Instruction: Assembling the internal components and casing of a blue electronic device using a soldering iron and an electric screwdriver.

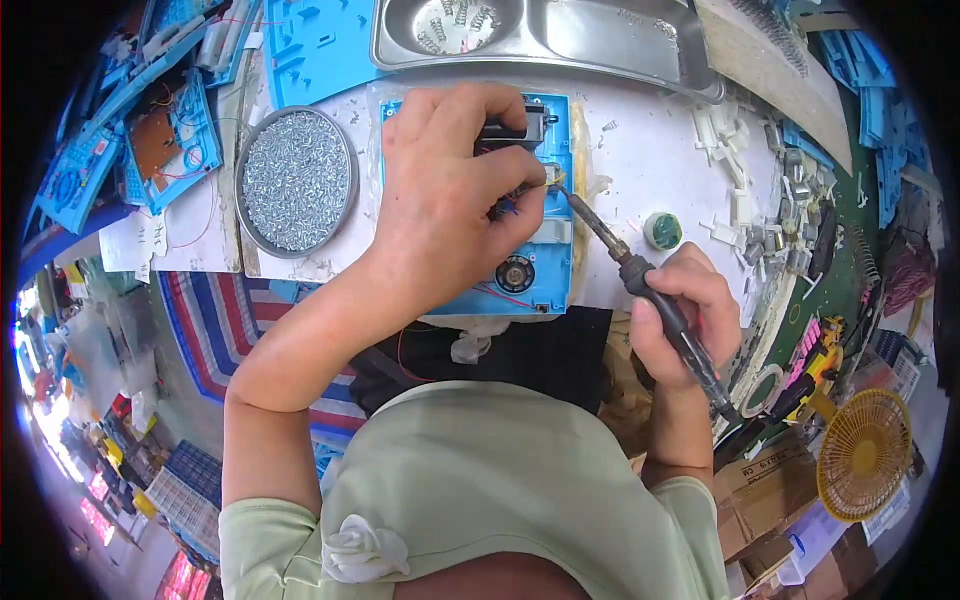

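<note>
A blue plastic housing (556, 285) lies on the bench in front of me, with a round speaker (515, 274) near its close edge and a black part (541, 122) toward its far end. My left hand (450, 175) reaches over the housing with fingers bent and pinched together; what they hold is hidden behind them. My right hand (690, 315) is wrapped round the dark handle of a soldering iron (655, 290). Its tip points up and left, reaching the right part of the housing close to my left fingertips. Whether the tip touches anything is too small to tell.
A round tin of small screws (298, 180) stands left. Behind the housing is a metal tray (600, 50) with springs. To the right are a small green-filled pot (662, 231), white plastic parts (735, 150) and a yellow fan (864, 455). Blue housings with wires (170, 150) pile up far left.
</note>
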The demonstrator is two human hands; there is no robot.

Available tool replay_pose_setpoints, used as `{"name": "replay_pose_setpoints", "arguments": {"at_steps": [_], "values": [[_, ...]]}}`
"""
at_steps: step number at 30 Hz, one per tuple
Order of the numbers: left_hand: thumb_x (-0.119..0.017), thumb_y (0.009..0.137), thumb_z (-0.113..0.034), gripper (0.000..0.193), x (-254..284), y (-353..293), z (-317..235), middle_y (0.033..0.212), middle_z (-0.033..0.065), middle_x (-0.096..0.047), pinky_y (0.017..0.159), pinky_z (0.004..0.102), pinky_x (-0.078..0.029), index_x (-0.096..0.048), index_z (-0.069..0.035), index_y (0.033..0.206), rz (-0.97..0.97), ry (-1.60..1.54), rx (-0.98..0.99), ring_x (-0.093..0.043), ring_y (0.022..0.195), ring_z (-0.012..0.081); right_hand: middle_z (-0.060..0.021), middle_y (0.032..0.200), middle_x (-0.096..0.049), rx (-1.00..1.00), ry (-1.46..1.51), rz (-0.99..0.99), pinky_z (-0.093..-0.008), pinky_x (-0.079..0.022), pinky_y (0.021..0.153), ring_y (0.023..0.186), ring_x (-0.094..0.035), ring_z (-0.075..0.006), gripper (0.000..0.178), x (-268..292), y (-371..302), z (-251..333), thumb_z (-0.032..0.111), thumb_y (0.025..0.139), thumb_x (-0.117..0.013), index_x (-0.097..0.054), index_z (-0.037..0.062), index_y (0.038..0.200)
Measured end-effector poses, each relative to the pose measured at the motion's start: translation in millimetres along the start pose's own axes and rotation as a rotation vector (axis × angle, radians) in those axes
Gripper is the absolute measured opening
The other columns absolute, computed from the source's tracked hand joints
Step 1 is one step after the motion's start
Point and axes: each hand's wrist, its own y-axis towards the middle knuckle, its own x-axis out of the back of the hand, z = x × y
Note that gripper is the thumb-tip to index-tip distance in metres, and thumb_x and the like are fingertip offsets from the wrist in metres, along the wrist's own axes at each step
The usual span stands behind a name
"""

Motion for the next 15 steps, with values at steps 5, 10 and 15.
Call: {"name": "replay_pose_setpoints", "arguments": {"at_steps": [5, 10, 15], "values": [[-0.080, 0.065, -0.006, 0.019, -1.8, -1.1, 1.4, 0.110, 0.0057, -0.060, 0.083, 0.0377, -0.043, -0.074, -0.011, 0.082, -0.015, 0.001, -0.005, -0.052, 0.096, 0.0272, -0.0063, 0.069, -0.059, 0.030, -0.014, -0.010, -0.0276, -0.038, 0.051, 0.056, -0.049, -0.0157, 0.027, 2.9, -0.8, -1.0, 0.004, 0.080, -0.076, -0.064, 0.0007, 0.103], [-0.080, 0.066, -0.008, 0.017, -0.2, 0.1, 1.2, 0.110, 0.0055, -0.060, 0.082, 0.0376, -0.043, -0.074, -0.011, 0.081, 0.003, 0.001, -0.008, -0.051, 0.095, 0.0272, -0.0061, 0.068, -0.058, 0.041, 0.004, -0.010, -0.0273, -0.037, 0.051, 0.056, -0.049, -0.0156, 0.027, 0.0, 1.5, 0.0, 0.004, 0.079, -0.076, -0.064, 0.0005, 0.103], [-0.080, 0.066, -0.009, 0.016, 0.0, -0.3, 0.8, 0.109, 0.0054, -0.060, 0.083, 0.0377, -0.042, -0.074, -0.011, 0.081, 0.013, 0.008, -0.002, -0.050, 0.095, 0.0273, -0.0060, 0.069, -0.058, -0.008, 0.014, 0.006, -0.0264, -0.036, 0.051, 0.057, -0.049, -0.0143, 0.028, 0.9, -0.7, -1.5, 0.003, 0.079, -0.077, -0.064, -0.0001, 0.103]]}}
